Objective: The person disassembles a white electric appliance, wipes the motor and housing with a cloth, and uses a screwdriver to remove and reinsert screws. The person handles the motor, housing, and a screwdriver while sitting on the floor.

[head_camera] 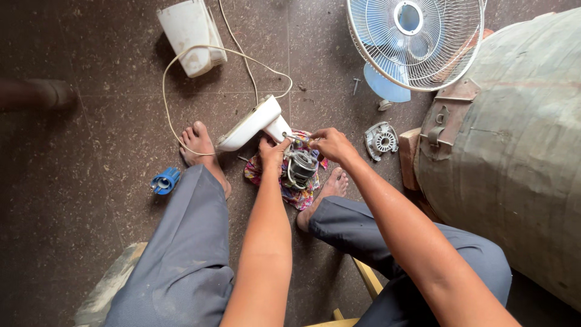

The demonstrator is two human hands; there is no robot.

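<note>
Left hand: our left hand (273,152) closes around the fan motor (301,168), fingers wrapped on its near side, holding it steady between our feet.
Right hand: our right hand (331,143) pinches something thin at the top of the motor, thumb and fingers drawn narrow together; we cannot tell what the thing is.
Motor: it sits on a patterned cloth (284,181) spread on the floor, its metal windings and wires bare, and it joins the white fan neck (251,124) that slants up and to the left.
Cord: a white cord (166,103) loops from the neck across the floor past our left foot (203,151).
Drum: a big grey metal drum (520,151) lies on its side at the right, with a hasp on its lid; we cannot see what is inside.
Fan guard: a white wire guard (448,54) with pale blue blades (387,85) in it leans against the drum.
Loose parts: a round grey motor cover (381,140) lies just beside the drum, a screw (356,85) near the guard, a white plastic housing (190,33) at the top, and a blue plastic piece (164,180) beside our left leg.
Floor: dark speckled tiles (72,212), dusty and scuffed.
Seat: we sit low on a wooden stool (366,278), grey trousers on, right foot (327,194) touching the cloth.
</note>
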